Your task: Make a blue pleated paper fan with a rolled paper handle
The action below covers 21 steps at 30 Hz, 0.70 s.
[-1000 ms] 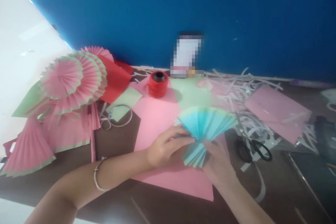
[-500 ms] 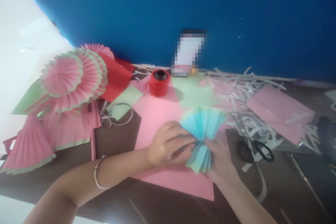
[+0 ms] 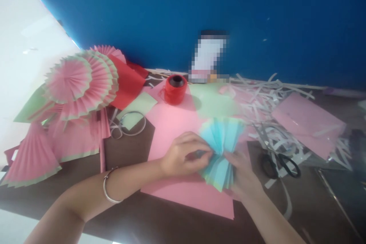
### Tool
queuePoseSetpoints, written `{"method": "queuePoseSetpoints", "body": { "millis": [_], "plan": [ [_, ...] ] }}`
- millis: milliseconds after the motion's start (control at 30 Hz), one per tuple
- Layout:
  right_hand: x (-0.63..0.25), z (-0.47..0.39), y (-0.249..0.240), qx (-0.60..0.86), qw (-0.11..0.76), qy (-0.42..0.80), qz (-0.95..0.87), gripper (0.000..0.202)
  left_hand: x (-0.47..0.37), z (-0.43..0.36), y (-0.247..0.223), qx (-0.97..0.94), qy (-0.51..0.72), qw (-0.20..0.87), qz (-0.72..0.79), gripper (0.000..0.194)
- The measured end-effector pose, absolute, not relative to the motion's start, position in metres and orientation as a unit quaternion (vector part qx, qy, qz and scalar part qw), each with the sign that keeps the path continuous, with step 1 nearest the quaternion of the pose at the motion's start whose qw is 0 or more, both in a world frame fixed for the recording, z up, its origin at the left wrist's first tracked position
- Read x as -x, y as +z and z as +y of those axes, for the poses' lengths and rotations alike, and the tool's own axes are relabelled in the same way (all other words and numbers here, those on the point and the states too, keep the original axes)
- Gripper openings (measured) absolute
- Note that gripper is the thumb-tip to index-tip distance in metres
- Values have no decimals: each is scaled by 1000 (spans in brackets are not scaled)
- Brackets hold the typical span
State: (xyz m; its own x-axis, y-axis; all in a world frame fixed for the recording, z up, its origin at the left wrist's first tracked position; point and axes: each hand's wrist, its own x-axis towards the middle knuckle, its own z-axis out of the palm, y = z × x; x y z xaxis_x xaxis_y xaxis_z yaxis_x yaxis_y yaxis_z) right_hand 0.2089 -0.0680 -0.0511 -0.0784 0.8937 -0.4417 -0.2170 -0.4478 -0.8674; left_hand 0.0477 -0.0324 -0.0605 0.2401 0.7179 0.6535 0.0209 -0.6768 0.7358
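A pleated blue paper fan with pale green edges is pinched at its middle, its folds flaring above and below like a bow. My left hand comes in from the left with thumb and forefinger closed at the fan's narrow waist. On the other side my right hand grips the folds, its fingers partly hidden behind the paper and somewhat blurred. Beneath both hands lies a large pink paper sheet. A spool of red thread stands upright on that sheet, beyond my hands.
Black-handled scissors lie to the right among white paper strips and a pink packet. At left are pleated pink-and-green paper rosettes, red paper and a metal ring. A phone leans against the blue wall.
The blue fan's lower folds have spread a little wider. My left fingers have shifted slightly at its waist, and the whole view has moved a touch.
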Motion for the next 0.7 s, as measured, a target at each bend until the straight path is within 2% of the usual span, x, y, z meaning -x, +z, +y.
{"method": "queuePoseSetpoints", "body": {
  "millis": [167, 333, 700],
  "plan": [
    [-215, -67, -49, 511, 395, 719, -257, 24, -47, -32, -58, -720, 552, 334, 256, 6],
    [-220, -62, -46, 498, 367, 747, -244, 31, -45, -31, -57, -710, 509, 401, 278, 10],
    [-223, -59, -44, 517, 346, 725, -295, 42, -44, -32, -54, -694, 480, 456, 283, 12]
  ]
}}
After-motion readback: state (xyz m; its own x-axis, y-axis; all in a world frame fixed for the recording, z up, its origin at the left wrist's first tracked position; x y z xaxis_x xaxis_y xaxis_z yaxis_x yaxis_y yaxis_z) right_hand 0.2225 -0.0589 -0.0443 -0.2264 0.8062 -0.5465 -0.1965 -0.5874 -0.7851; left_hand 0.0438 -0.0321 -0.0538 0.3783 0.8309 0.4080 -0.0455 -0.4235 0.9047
